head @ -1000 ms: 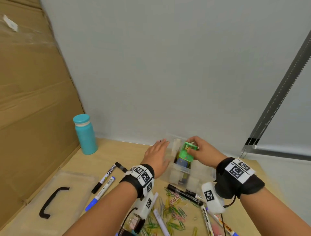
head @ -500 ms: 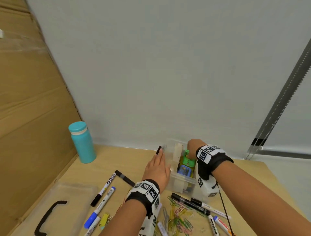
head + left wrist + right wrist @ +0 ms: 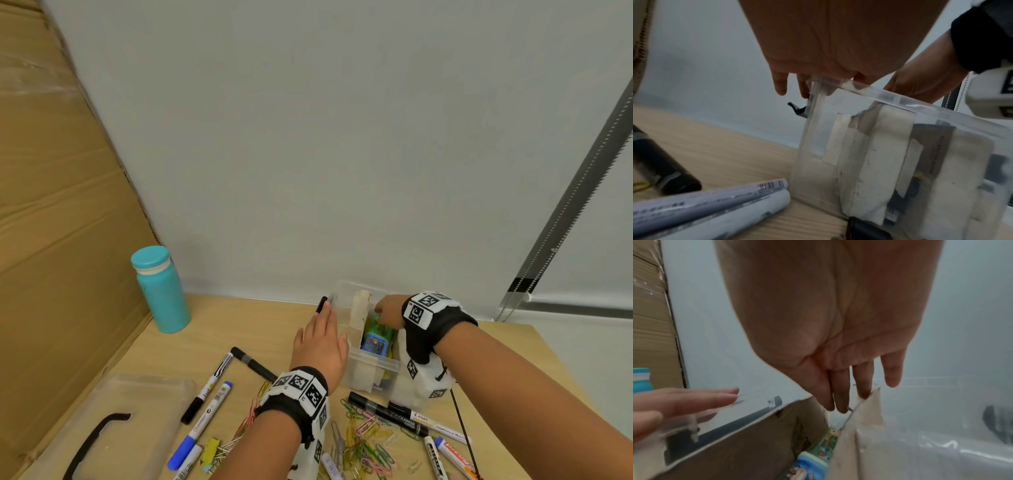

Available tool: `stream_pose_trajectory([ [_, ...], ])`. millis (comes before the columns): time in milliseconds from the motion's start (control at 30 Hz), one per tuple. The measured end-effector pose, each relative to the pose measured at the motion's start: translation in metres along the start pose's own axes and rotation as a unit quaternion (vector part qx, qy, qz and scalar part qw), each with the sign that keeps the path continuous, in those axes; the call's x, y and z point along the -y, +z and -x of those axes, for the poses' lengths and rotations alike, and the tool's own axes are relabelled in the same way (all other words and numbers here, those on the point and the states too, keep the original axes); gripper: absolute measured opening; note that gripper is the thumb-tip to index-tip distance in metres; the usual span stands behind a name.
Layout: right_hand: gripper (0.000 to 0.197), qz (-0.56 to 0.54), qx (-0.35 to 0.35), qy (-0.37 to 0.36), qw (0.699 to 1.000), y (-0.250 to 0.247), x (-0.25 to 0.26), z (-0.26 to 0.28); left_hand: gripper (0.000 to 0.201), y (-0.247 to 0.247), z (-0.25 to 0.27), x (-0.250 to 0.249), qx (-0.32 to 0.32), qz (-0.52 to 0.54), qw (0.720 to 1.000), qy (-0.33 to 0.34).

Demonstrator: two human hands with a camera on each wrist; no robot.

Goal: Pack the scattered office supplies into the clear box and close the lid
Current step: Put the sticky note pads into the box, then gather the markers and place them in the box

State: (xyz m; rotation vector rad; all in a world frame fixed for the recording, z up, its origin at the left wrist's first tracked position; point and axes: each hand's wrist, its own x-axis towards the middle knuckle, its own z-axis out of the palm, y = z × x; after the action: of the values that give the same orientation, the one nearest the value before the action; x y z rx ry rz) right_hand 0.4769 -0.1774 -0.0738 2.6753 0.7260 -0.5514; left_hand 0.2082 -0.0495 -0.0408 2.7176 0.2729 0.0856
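Observation:
The clear box point(image 3: 359, 377) stands near the wall, with cardboard dividers inside. A green and blue packet point(image 3: 376, 339) sits upright in its middle slot. My left hand point(image 3: 322, 339) lies flat against the box's left side, fingers straight along the rim point(image 3: 781, 84). My right hand point(image 3: 387, 311) reaches down into the box from above. In the right wrist view its fingers point(image 3: 838, 402) are straight, tips between the dividers just above the packet point(image 3: 818, 456), holding nothing. The clear lid point(image 3: 147, 394) with a black handle lies at the front left.
Markers point(image 3: 209, 387) lie left of the box, and more markers point(image 3: 387, 413) in front of it. Coloured paper clips point(image 3: 366, 445) and a yellow binder clip point(image 3: 210, 448) are scattered near the front. A teal bottle point(image 3: 161, 291) stands back left beside cardboard point(image 3: 51, 205).
My right hand pinched the green packet above the box a second ago; the packet now sits down in the slot and the fingers are straight. My left hand stayed on the box's side.

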Motion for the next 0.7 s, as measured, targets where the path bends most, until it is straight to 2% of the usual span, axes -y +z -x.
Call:
stream_pose_trajectory([
  [33,0.051,-0.038,-0.015,-0.010,0.999,-0.025,0.023,0.069,0.057,0.000,0.000,0.000,0.001,0.000,1.000,0.000],
  [67,0.048,-0.066,-0.014,-0.005,0.998,-0.041,0.041,0.116,0.057,-0.001,0.000,0.000,0.000,0.001,1.000,0.001],
  [133,0.048,-0.127,-0.058,0.007,0.990,-0.054,0.053,0.166,0.056,-0.002,0.000,-0.001,-0.002,0.003,1.000,0.002],
  [267,0.050,-0.281,-0.129,-0.030,0.951,-0.051,0.053,0.222,0.055,-0.004,-0.004,0.004,0.013,0.021,1.000,0.018],
  [333,0.045,-0.322,-0.202,-0.051,0.924,-0.043,0.053,0.250,0.056,-0.008,-0.008,0.012,0.005,0.080,0.996,0.033],
  [433,0.021,-0.354,-0.351,-0.046,0.866,-0.016,0.047,0.281,0.051,-0.021,-0.001,0.034,-0.074,0.185,0.980,-0.002],
  [500,0.010,-0.353,-0.395,-0.020,0.848,0.009,0.039,0.295,0.049,-0.027,0.013,0.055,-0.114,0.187,0.975,-0.037],
  [567,0.007,-0.338,-0.384,-0.001,0.859,0.036,0.031,0.301,0.048,-0.030,0.028,0.076,-0.084,0.129,0.986,-0.069],
  [700,0.006,-0.268,-0.237,0.065,0.932,0.099,0.022,0.295,0.048,-0.027,0.043,0.105,0.006,-0.040,0.995,-0.089],
])
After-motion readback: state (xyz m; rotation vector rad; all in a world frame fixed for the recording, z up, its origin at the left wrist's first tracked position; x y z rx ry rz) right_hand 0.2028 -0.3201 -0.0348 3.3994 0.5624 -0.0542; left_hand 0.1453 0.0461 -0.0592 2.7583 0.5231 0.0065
